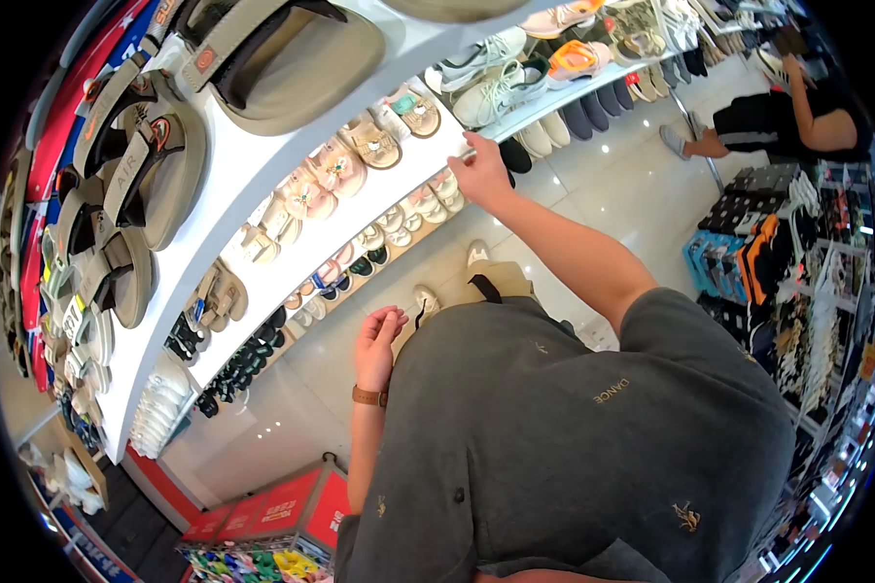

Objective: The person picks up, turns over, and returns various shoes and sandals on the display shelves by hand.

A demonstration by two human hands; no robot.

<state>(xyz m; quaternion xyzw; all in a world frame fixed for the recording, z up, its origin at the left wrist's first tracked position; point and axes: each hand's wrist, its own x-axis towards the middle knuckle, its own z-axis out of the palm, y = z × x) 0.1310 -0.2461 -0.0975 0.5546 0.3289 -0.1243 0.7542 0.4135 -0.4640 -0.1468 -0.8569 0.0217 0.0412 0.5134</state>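
My left hand (379, 335), with a brown strap (368, 395) on its wrist, hangs above the floor beside my dark grey shirt (574, 428). Its fingers are curled together and nothing shows in them. Farther up, my right hand (481, 173) reaches toward the edge of the white shelf (437, 160). Its fingers are bent but apart, and it holds nothing. Nearest to it are pale green laced shoes (501, 94) and a tan sandal with a green ornament (416, 112). Pink sandals (335, 165) sit farther left along the same shelf.
Large brown strap sandals (297, 68) fill the nearer upper shelf. Smaller shoes line the lower shelf (340, 262). At the upper right another person (797, 121) holds a shoe. Boxed and hanging goods (739, 243) stand at the right, a red display bin (272, 510) at the bottom.
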